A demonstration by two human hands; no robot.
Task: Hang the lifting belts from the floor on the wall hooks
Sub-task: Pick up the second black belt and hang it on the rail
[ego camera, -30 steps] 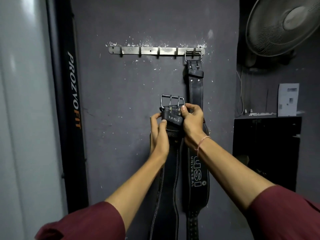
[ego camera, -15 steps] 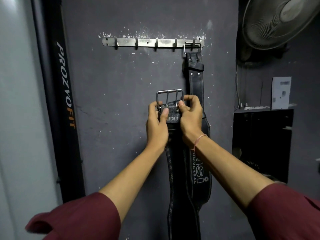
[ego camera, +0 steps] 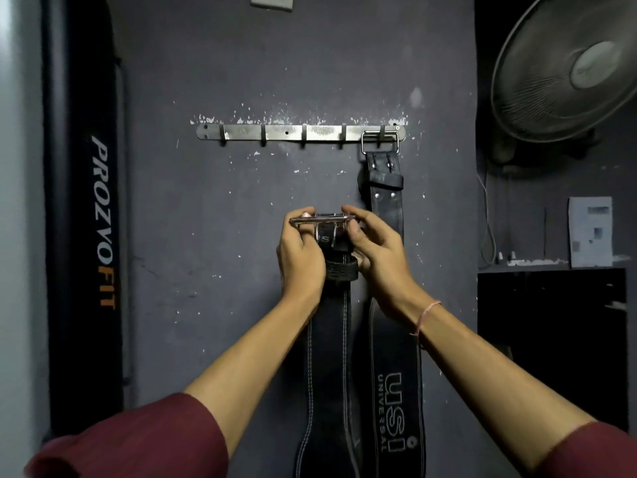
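Belt (ego camera: 327,357) hangs down from two hands, well below the hook rail (ego camera: 300,132). Left hand (ego camera: 300,257) and right hand (ego camera: 379,257) pinch its buckle (ego camera: 319,220). If the buckle misses a hook, it could slip, or bump the hung belt (ego camera: 386,208) on the right

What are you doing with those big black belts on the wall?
A person is hanging lifting belts on a metal hook rail. One belt already hangs by its buckle from the hook at the right end. Both hands, the left hand and the right hand, hold a second belt by its buckle, below the rail. It is not on a hook yet, and the other four hooks are free.
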